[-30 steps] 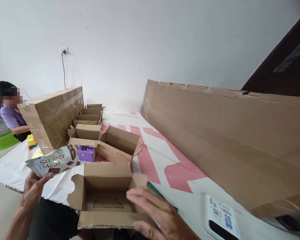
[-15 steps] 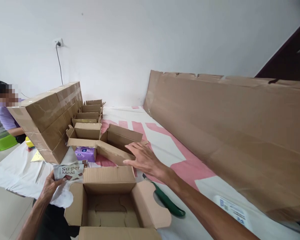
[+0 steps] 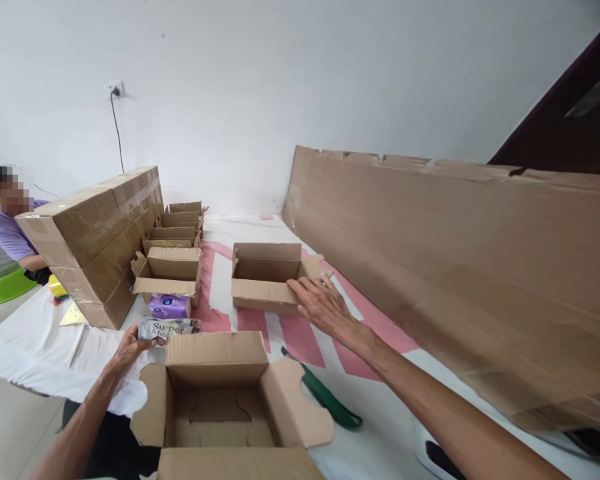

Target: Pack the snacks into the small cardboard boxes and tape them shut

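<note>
My left hand [image 3: 130,347] is closed on a "Super Meal" packet [image 3: 166,327], which it holds upright just behind an open carton. That near carton [image 3: 215,348] stands in front of me with its flaps spread, and only its folded bottom shows inside. Farther back, my right hand [image 3: 325,307] has its fingers over the front right corner of a smaller open cardboard box [image 3: 260,293], gripping its edge. The thumb is partly hidden. Beside the left hand's packet lies a purple tissue pack [image 3: 170,306]. A green-handled tool [image 3: 333,402] rests to the right of the near carton.
A row of open boxes [image 3: 173,253] runs toward the wall, next to stacked taped cartons [image 3: 93,230]. A tall cardboard sheet [image 3: 430,267] edges the cloth-covered table [image 3: 375,393] on the right. A person in a purple top [image 3: 13,233] sits at far left.
My right hand has moved right and onto the smaller box, which has shifted right and turned from slanted to square. My left hand has carried the packet slightly right and up.
</note>
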Demonstrator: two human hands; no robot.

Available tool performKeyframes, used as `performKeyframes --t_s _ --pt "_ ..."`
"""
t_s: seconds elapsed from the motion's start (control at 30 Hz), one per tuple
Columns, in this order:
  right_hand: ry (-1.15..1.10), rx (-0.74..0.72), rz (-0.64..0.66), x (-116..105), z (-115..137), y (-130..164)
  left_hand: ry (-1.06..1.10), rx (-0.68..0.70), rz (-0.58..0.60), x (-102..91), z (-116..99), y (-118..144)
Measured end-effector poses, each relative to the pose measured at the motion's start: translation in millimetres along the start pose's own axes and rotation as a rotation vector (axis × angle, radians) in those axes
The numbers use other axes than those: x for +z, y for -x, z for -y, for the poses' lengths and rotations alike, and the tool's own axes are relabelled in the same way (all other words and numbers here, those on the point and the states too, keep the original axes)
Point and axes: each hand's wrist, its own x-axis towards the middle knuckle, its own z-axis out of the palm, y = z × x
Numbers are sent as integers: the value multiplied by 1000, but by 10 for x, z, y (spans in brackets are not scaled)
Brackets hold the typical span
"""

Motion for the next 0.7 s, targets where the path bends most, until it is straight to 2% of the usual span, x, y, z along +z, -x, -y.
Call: performKeyframes --t_s 0.17,0.27,0.43,0.53,0.7 --pt "8 84 -39 127 -77 183 -38 11 29 9 -30 -73" --pt "-18 97 -22 165 -85 164 -59 10 31 -23 -64 -59" --pt "-44 160 117 32 -55 2 -158 27 46 -131 -86 114" --pt "-108 169 127 -79 41 -29 -151 4 87 -144 -99 161" --pt "-134 91 73 -169 208 27 -127 -25 186 70 -141 -111"
